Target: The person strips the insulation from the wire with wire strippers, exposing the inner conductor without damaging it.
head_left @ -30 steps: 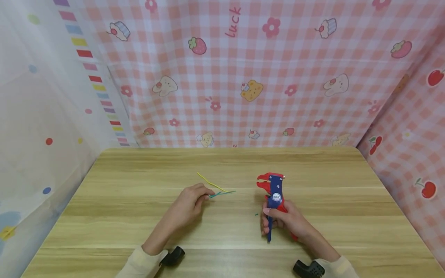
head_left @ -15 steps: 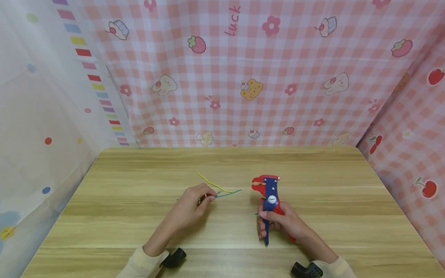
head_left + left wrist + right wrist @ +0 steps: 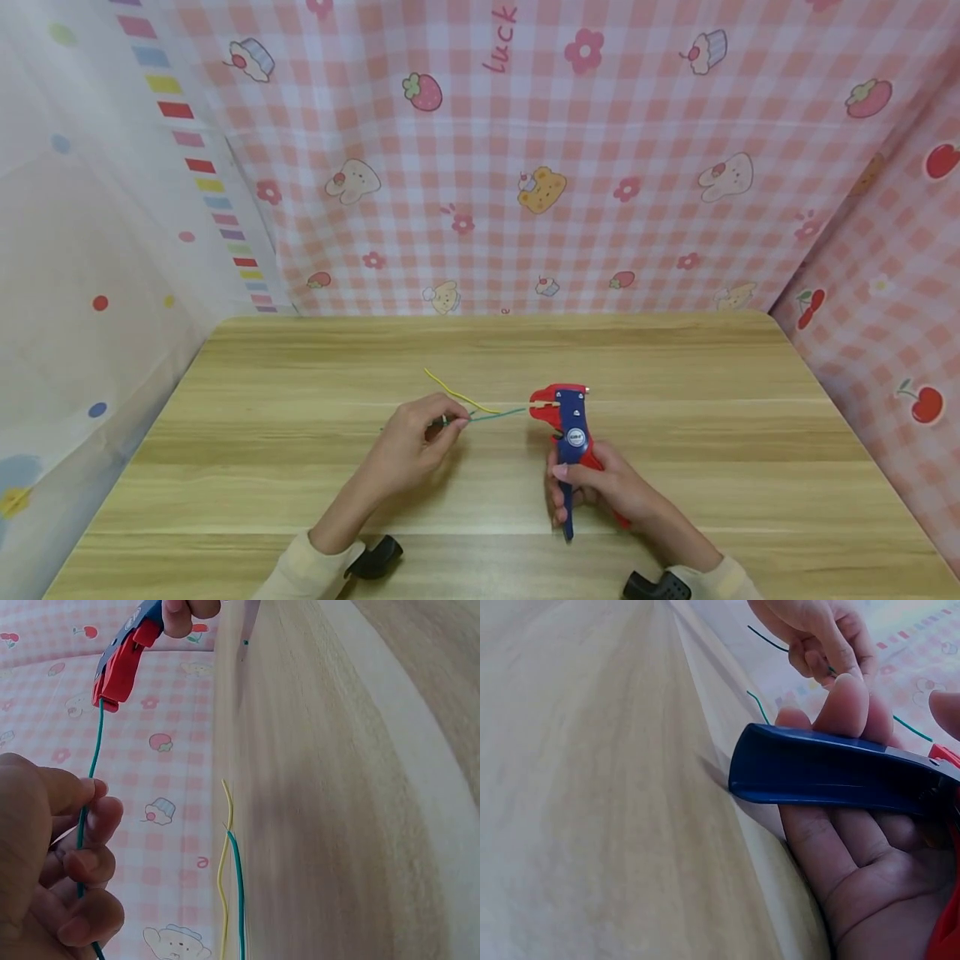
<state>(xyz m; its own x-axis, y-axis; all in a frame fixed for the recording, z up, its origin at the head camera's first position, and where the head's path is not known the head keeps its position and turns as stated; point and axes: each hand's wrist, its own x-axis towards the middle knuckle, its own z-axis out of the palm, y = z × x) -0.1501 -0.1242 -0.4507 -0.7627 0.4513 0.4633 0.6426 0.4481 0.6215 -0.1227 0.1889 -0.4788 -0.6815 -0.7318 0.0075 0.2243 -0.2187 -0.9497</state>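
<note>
One wire [image 3: 97, 745] perhaps at tool [image 3: 572, 422] edge

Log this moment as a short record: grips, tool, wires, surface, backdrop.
Left grip: pinches a thin green wire
Right grip: holds a red-and-blue, pistol-shaped wire stripper by its handles
Held wire's end: at the stripper's red jaws; whether inside, unclear
Surface: light wood-grain table
On table: thin yellow wire, second thin green wire, tiny green scrap
Backdrop: pink-and-white checked cloth
</note>
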